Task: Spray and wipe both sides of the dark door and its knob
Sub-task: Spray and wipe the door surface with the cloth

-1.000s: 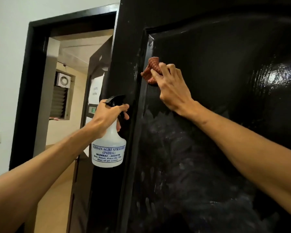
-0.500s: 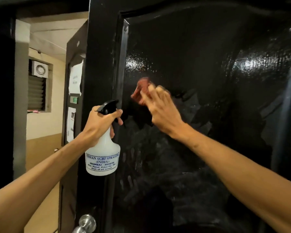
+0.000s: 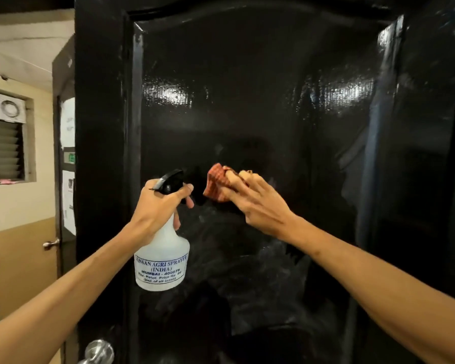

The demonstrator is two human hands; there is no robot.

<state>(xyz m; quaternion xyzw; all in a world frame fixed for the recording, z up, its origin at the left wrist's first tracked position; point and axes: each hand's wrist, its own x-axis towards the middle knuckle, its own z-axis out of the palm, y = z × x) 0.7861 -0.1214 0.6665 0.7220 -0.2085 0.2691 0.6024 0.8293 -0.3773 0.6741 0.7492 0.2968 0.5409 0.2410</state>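
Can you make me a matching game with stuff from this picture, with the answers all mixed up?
1. white plastic spray bottle
2. crumpled red checked cloth
3. round silver metal doorknob
4. glossy black door

A. bottom left corner
B. shiny, behind both hands
C. gripped by the left hand
D. under the right hand's fingers

Pairs: 1-C, 2-D, 3-A, 4-B

My right hand (image 3: 258,203) now presses the cloth (image 3: 216,185) lower, near the middle of the door (image 3: 247,74), off its upper-left corner; the sprayer (image 3: 163,253) hangs before the door's face, not its edge; the knob (image 3: 99,352) shows bottom left.
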